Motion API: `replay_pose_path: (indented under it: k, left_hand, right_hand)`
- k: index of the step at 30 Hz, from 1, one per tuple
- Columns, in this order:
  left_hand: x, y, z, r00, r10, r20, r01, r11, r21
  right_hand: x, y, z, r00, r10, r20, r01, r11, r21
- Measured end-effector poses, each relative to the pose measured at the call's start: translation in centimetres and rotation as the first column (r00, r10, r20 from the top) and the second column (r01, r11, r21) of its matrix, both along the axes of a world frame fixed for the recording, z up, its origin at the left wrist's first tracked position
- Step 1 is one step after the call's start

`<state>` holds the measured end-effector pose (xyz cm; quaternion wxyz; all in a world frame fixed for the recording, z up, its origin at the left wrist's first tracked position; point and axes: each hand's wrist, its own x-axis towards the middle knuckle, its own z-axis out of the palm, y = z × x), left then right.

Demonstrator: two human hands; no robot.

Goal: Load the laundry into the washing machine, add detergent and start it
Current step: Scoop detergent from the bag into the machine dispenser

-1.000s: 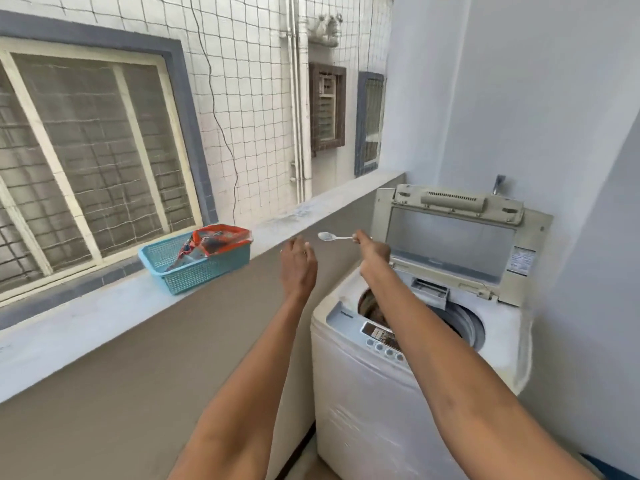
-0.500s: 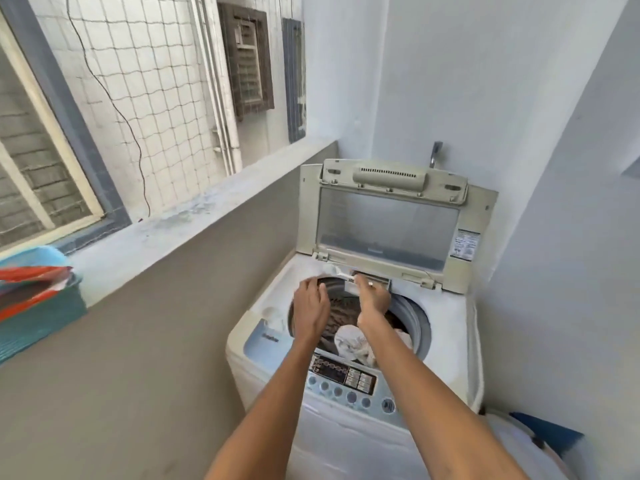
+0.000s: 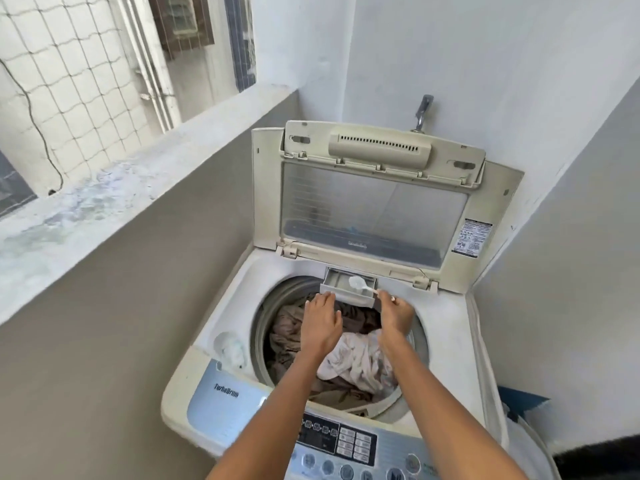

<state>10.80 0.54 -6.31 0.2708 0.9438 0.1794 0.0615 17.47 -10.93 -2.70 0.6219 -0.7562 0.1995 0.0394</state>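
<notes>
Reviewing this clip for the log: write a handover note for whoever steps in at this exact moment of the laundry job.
Right hand: pinching a white spoon, bowl over the pulled-out detergent drawer at the back rim of the tub.
Left hand: open, fingertips at the drawer's front edge, holding nothing.
Washing machine: lid up; brown and white laundry sits in the drum.
Done: clothes loaded, drawer opened, spoon brought to it.
Cannot tell whether the powder has been tipped in.
Left: empty the spoon, push the drawer in, shut the lid, start it from the control panel.

washing machine [image 3: 221, 313] – lid up | drum: brown and white laundry [image 3: 360, 358]
</notes>
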Motion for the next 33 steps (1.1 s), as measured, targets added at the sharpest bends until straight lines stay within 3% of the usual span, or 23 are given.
replay_pose_path:
  k: [4,8,10,15,17,18,19,21,24,25,28,33]
  left_hand:
    - [2.8,2.0,-0.9,0.993,-0.109,-0.043,0.111,0.992,0.055]
    - [4.2,3.4,-1.9,0.971,-0.208,-0.121,0.222,0.968,0.114]
    - [4.2,3.8,-2.3,0.960,-0.231,-0.156,0.252,0.959,0.131]
    - [4.0,4.2,-3.0,0.943,-0.267,-0.198,0.301,0.939,0.169]
    - [3.9,4.3,-3.0,0.941,-0.271,-0.204,0.306,0.937,0.170]
    - [3.8,4.3,-2.9,0.939,-0.273,-0.209,0.309,0.936,0.170]
    - [3.8,4.3,-2.8,0.938,-0.274,-0.214,0.311,0.935,0.167]
    - [3.6,4.1,-2.6,0.941,-0.261,-0.216,0.295,0.945,0.142]
    - [2.8,4.0,-1.8,0.958,-0.207,-0.198,0.231,0.967,0.109]
    - [2.5,3.9,-1.5,0.963,-0.190,-0.190,0.211,0.972,0.099]
    - [0.9,3.7,0.4,0.991,-0.080,-0.105,0.090,0.991,0.095]
    - [-3.2,3.1,4.9,0.968,0.191,0.161,-0.201,0.978,0.048]
  right_hand:
    - [2.1,1.2,-1.2,1.000,-0.012,-0.004,0.012,0.992,-0.124]
    - [3.0,2.4,-2.0,0.996,0.043,0.074,-0.013,0.930,-0.367]
    - [3.1,2.6,-2.5,0.970,0.166,0.180,-0.041,0.836,-0.547]
    - [3.4,2.2,-2.9,0.792,0.524,0.314,0.058,0.447,-0.893]
    - [3.6,1.8,-2.9,0.735,0.594,0.327,0.098,0.384,-0.918]
    - [3.6,1.6,-2.9,0.724,0.601,0.338,0.096,0.398,-0.912]
    - [3.6,1.4,-2.9,0.726,0.584,0.363,0.097,0.435,-0.895]
    - [3.3,1.3,-2.5,0.795,0.444,0.413,0.078,0.600,-0.796]
    - [1.8,1.5,-1.5,0.939,0.110,0.325,0.036,0.910,-0.412]
    - [1.3,1.7,-1.2,0.969,0.012,0.248,0.051,0.968,-0.244]
    - [-0.8,2.2,0.5,0.991,-0.128,0.026,0.122,0.979,0.165]
    - [-4.6,3.7,5.1,1.000,-0.017,-0.013,0.021,0.925,0.379]
